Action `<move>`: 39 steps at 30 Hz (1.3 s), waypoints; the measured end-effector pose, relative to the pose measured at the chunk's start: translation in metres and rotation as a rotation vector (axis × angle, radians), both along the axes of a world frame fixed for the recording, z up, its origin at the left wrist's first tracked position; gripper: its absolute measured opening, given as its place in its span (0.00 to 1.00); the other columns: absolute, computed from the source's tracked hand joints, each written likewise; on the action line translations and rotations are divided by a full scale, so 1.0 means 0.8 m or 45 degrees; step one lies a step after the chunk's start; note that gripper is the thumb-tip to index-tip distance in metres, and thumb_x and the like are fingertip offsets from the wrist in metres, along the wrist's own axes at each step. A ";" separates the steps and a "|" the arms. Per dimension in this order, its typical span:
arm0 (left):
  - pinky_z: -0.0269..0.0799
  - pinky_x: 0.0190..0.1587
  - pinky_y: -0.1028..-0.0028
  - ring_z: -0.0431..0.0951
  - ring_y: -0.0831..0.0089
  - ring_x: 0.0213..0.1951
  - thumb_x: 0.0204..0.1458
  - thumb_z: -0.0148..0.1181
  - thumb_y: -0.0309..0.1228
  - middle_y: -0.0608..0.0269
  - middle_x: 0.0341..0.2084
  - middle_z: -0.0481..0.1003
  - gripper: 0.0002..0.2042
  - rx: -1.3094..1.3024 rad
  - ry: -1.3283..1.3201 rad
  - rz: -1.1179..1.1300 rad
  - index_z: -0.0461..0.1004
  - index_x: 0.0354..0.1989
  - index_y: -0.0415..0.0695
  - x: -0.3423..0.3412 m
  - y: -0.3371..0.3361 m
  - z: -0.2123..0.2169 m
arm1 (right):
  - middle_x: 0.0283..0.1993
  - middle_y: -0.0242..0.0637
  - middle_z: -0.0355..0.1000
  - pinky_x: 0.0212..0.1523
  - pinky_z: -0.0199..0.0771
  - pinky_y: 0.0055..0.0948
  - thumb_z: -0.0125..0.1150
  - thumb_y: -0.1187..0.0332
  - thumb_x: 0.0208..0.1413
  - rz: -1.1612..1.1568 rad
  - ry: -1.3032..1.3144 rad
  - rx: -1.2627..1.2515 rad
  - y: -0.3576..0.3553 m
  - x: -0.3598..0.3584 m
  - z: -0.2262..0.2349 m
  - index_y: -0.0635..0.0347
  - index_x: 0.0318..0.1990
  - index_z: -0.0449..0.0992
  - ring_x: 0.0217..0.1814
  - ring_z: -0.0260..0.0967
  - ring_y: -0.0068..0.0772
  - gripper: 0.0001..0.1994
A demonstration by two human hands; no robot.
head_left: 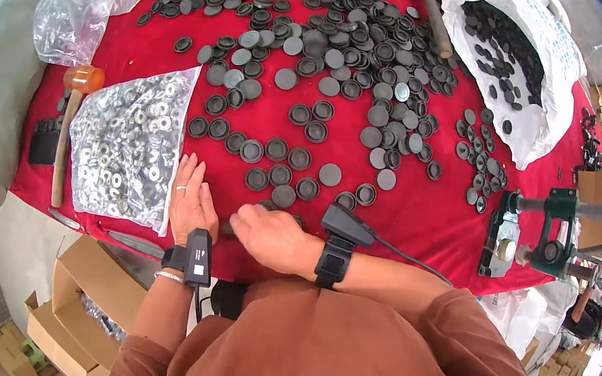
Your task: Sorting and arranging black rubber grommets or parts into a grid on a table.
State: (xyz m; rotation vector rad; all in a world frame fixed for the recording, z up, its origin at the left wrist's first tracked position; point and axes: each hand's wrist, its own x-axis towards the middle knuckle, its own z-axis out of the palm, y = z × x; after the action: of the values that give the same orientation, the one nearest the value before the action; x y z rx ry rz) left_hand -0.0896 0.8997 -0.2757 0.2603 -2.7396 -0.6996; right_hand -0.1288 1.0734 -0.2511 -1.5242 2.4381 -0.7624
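Note:
My left hand (193,204) lies with its fingers stretched out on the red cloth, along the right edge of a clear bag (126,144) full of small metal and white ring-shaped parts. My right hand (267,236) is just to its right, fingers curled inward and pointing left. Whatever those fingers hold, if anything, is hidden by the hand. Beyond it, black round caps (257,179) lie spread out, some showing a hollow ringed side and others a flat face. One cap (283,196) sits close above the right hand's knuckles.
A large heap of black caps (338,35) covers the far cloth. An orange-headed mallet (67,132) lies left of the bag, another hammer handle (434,18) at the back. A white sack (551,108) spills caps; a green metal clamp fixture (553,231) stands right. An open carton (82,296) is below left.

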 end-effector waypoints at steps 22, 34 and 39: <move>0.63 0.60 0.56 0.65 0.47 0.58 0.42 0.68 0.33 0.45 0.57 0.64 0.23 0.035 0.094 -0.195 0.75 0.50 0.45 0.007 0.001 0.013 | 0.38 0.37 0.67 0.38 0.73 0.36 0.68 0.61 0.45 -0.357 0.232 0.150 0.006 -0.111 0.026 0.55 0.41 0.78 0.43 0.69 0.39 0.15; 0.61 0.62 0.58 0.64 0.48 0.59 0.44 0.64 0.32 0.44 0.57 0.63 0.35 0.149 0.019 -0.080 0.59 0.61 0.32 0.004 0.003 0.016 | 0.48 0.39 0.70 0.47 0.70 0.40 0.59 0.65 0.54 -0.134 0.223 0.019 -0.054 -0.148 0.027 0.60 0.47 0.75 0.50 0.67 0.41 0.14; 0.55 0.66 0.58 0.58 0.45 0.64 0.43 0.63 0.30 0.38 0.63 0.57 0.39 0.179 -0.007 -0.029 0.53 0.65 0.31 0.002 0.007 0.023 | 0.67 0.42 0.58 0.58 0.55 0.52 0.54 0.58 0.58 0.077 0.448 0.116 -0.068 -0.107 -0.009 0.62 0.58 0.69 0.71 0.52 0.38 0.23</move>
State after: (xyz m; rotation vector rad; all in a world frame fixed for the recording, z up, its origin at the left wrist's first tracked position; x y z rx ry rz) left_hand -0.0877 0.9050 -0.2574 0.2622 -2.7060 -0.9002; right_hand -0.2146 1.0188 -0.2586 -1.8178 2.6071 -0.3920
